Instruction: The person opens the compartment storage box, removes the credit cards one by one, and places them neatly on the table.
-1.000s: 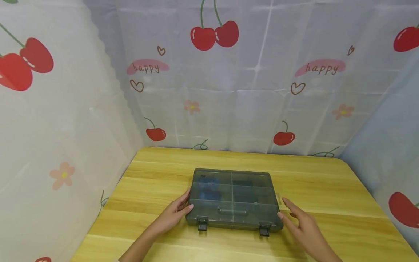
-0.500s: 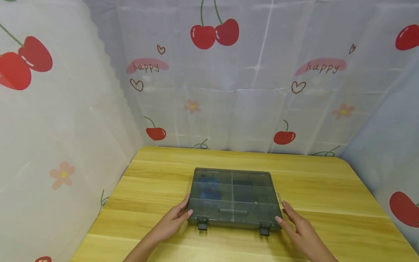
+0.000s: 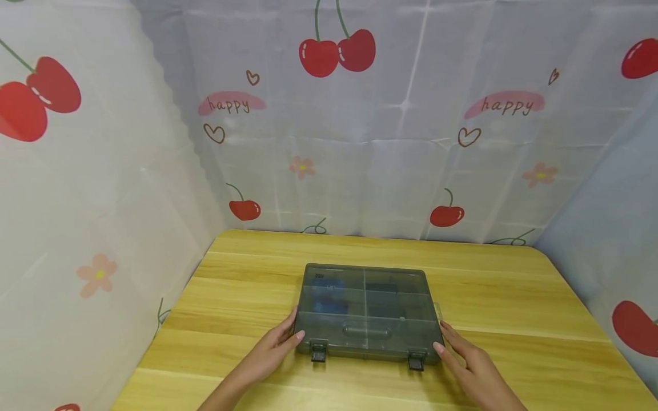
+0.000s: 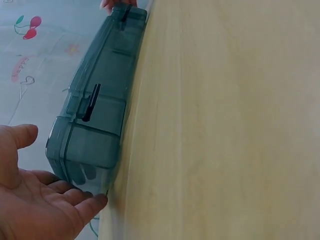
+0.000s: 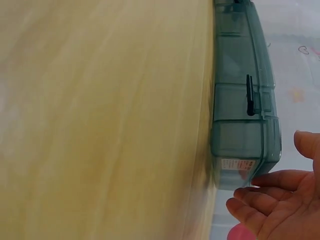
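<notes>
The case [image 3: 367, 305] is touched by the left hand [image 3: 271, 347] at eight o'clock and the right hand [image 3: 472, 361] at four, both spread, presumably for even steadying.

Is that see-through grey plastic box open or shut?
Shut: the flat lid lies down on the see-through grey plastic box, but its small black latches stick out.

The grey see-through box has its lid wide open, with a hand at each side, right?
Not quite: the lid is down over the grey see-through box, as the head view shows. The left hand and right hand are at its sides.
</notes>
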A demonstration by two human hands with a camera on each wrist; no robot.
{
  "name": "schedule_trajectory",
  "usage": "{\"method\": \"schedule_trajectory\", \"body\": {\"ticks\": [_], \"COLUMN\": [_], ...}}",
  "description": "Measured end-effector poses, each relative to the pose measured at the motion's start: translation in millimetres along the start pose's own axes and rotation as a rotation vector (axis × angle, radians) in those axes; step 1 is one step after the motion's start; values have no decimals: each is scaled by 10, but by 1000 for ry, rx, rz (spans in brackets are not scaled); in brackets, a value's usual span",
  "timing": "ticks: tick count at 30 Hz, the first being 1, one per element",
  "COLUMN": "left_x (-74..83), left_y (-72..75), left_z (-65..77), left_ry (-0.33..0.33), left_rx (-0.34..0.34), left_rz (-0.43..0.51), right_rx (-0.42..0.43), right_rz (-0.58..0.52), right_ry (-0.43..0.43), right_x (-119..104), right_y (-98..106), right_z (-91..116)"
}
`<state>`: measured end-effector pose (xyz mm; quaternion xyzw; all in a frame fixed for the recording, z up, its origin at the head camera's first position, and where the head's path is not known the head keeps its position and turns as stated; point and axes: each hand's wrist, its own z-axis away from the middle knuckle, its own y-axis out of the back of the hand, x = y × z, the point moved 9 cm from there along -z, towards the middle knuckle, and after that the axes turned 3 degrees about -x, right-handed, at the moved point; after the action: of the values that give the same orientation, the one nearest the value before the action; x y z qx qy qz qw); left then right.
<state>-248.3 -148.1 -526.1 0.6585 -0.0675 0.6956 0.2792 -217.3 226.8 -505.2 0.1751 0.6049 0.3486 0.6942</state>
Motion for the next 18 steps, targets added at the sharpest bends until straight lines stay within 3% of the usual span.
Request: {"method": "schedule_trajectory", "body": {"ticks": [10, 18], "left_x": [44, 178], "left_y": [38, 78], "left_z": [3, -3], "left_ry": [6, -21], "left_rx": [15, 45], "left_rz": [-39, -48], "right_rx": [13, 65], "right_rz": [-61, -53], "right_ry": [-38, 21], "right_x": [-9, -147], "right_y": [41, 166], "right_z": [14, 52]}}
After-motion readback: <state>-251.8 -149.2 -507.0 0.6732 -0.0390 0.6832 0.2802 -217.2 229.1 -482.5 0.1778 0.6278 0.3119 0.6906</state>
